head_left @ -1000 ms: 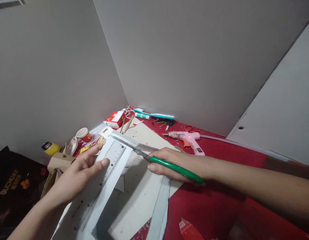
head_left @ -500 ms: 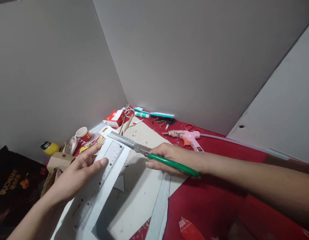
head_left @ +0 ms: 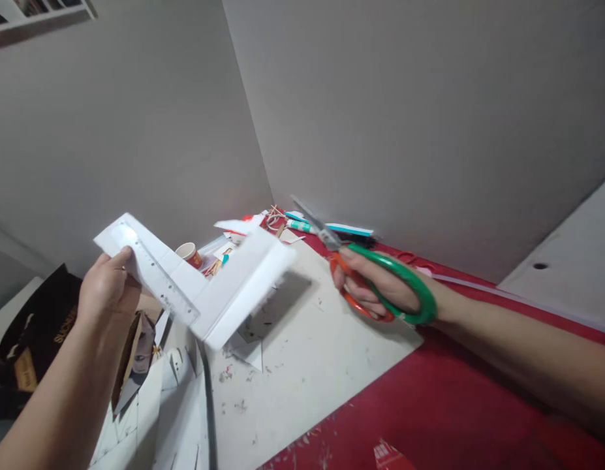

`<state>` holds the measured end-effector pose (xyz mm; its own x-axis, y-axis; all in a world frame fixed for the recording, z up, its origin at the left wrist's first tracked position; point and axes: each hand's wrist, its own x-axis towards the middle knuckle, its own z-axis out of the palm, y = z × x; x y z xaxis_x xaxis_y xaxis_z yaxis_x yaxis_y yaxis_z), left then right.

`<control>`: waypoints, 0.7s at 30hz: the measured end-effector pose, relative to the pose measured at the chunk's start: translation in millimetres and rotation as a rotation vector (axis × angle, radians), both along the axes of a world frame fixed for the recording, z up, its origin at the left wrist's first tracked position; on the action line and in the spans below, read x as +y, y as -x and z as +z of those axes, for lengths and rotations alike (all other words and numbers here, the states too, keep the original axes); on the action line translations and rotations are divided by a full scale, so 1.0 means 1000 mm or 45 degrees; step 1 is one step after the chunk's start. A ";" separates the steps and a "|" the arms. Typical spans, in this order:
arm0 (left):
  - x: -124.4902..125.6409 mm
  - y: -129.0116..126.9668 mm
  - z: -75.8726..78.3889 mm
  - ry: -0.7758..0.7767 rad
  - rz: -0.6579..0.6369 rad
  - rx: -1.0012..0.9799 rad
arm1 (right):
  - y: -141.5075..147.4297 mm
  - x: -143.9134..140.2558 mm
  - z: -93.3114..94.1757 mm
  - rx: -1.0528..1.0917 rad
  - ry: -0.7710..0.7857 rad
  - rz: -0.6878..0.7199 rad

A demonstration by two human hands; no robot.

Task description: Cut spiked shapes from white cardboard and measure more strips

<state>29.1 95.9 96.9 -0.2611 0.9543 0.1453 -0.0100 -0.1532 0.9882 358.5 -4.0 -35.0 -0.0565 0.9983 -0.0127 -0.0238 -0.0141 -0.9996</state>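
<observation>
My left hand (head_left: pixel 106 290) grips one end of a white folded card piece (head_left: pixel 253 281), lifted over the left part of the board. Under my thumb a clear ruler (head_left: pixel 155 277) lies flat along the card's near edge. The card's wide arm is angled to the right and looks blurred. My right hand (head_left: pixel 365 287) is closed around a pair of scissors (head_left: pixel 326 236) with green and orange handles. The blades point up and left, apart from the card, and look closed or nearly so.
Beneath the hands a stained pale board (head_left: pixel 302 385) lies on a red tabletop (head_left: pixel 419 405). A paper cup (head_left: pixel 189 254), a glue tube (head_left: pixel 299 226) and sticks stand or lie toward the back. At left are a black bag (head_left: pixel 42 339) and white card sheets (head_left: pixel 179 418).
The scissors have come away from the card, moving right and up. My left hand has carried the card and ruler left and turned them. The view has shifted too.
</observation>
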 end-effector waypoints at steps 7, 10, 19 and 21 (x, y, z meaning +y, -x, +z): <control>-0.002 0.021 -0.052 -0.017 0.239 -0.164 | 0.004 -0.025 0.005 0.166 -0.021 0.010; -0.014 0.025 -0.081 0.140 0.133 -0.102 | 0.024 -0.042 -0.006 0.066 0.107 0.178; -0.038 0.041 -0.091 0.276 -0.081 0.013 | 0.055 -0.047 -0.026 -0.075 0.119 0.315; -0.043 0.040 -0.086 0.186 -0.067 0.006 | 0.055 -0.041 -0.022 -0.105 0.088 0.216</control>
